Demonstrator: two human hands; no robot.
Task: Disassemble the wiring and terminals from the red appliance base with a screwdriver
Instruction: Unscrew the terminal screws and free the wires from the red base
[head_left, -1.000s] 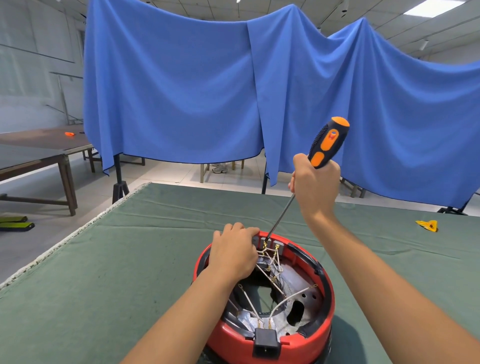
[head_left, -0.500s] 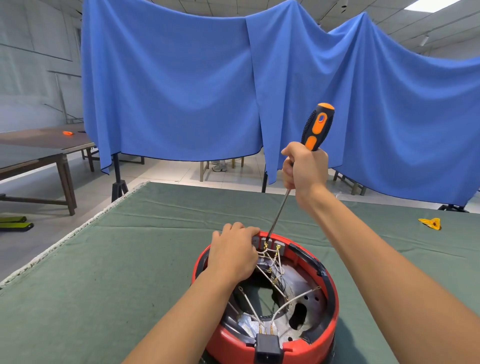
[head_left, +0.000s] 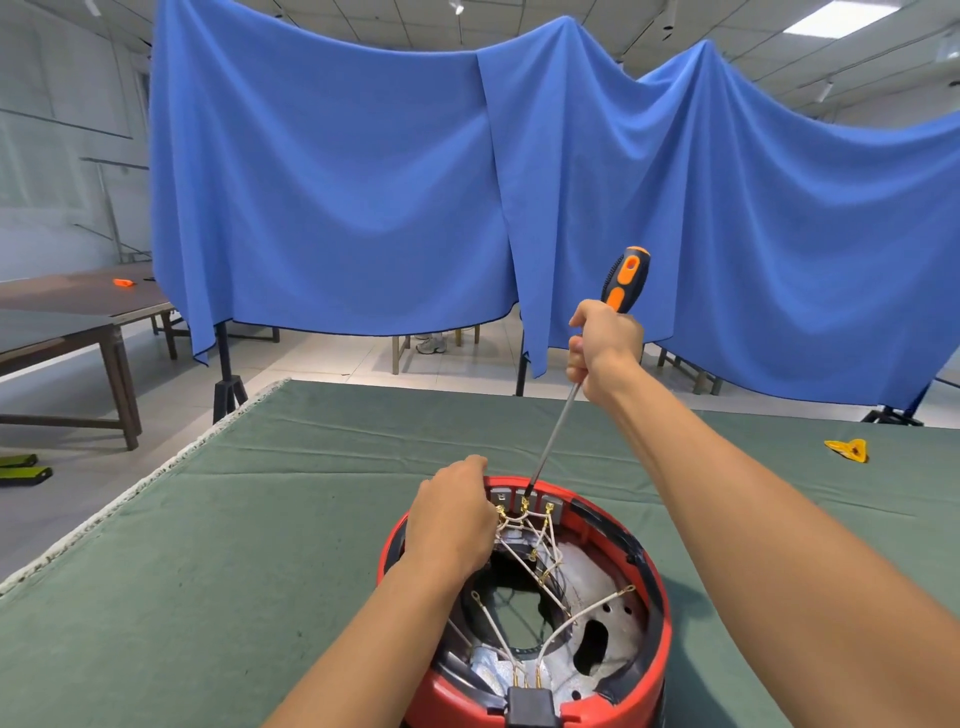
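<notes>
A round red appliance base (head_left: 655, 613) lies open side up on the green table cloth (head_left: 234, 571). White wires (head_left: 545, 551) with brass ring terminals cross its metal inside. A grey terminal block (head_left: 524, 500) sits at the far rim, and a black socket (head_left: 530, 706) at the near rim. My left hand (head_left: 452, 519) rests on the far left rim, fingers curled over its edge by the terminals. My right hand (head_left: 602, 348) grips the orange and black screwdriver (head_left: 623, 280); its shaft slants down and its tip is at the middle terminal.
A small yellow piece (head_left: 847, 449) lies on the cloth at the far right. Blue drapes (head_left: 363, 182) hang behind the table. A wooden table (head_left: 67, 312) with an orange object (head_left: 122, 282) stands at the left, and the cloth's left edge (head_left: 130, 499) drops to the floor.
My right hand has swung the screwdriver handle left and more upright while the tip stays at the terminal block. My left hand has kept its place on the rim.
</notes>
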